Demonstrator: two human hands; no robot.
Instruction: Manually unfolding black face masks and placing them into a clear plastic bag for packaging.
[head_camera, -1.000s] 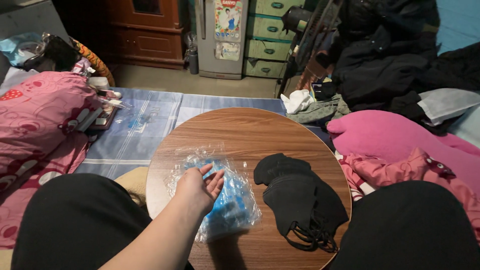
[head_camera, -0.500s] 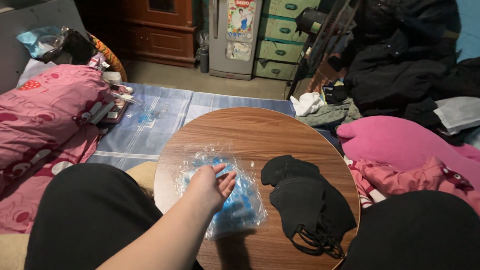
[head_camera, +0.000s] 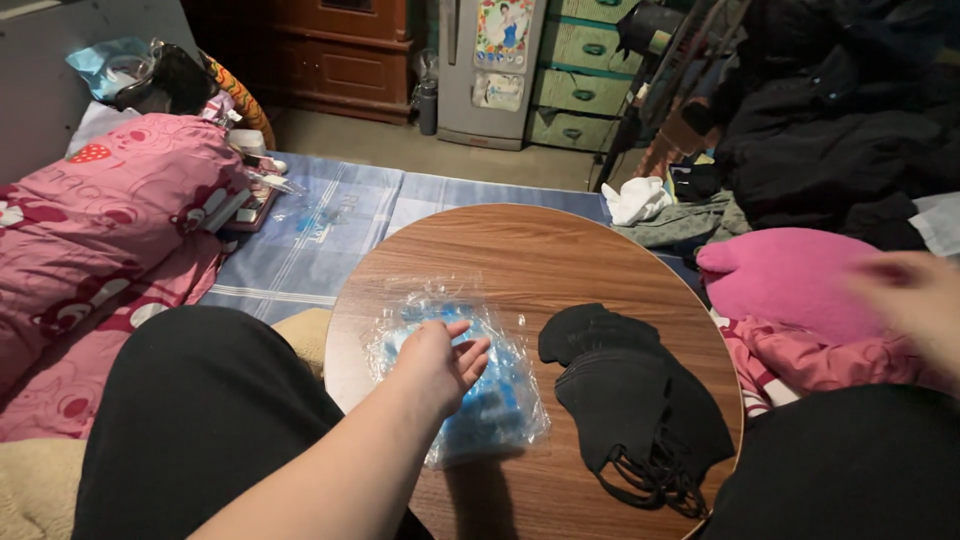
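On round wooden table (head_camera: 560, 250), plastic packet (head_camera: 480, 410) lies lengthwise toward the camera under left hand (head_camera: 440, 360).

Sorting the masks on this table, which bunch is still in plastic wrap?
The blue masks under the left hand, inside a clear bag; the black masks lie loose beside them.

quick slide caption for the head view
Left hand rests on a clear bag of blue items beside black masks on a round wooden table.

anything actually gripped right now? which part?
No clear grip. The left hand rests with loose fingers on the top of the clear plastic bag of blue items. The right hand is blurred and looks empty.
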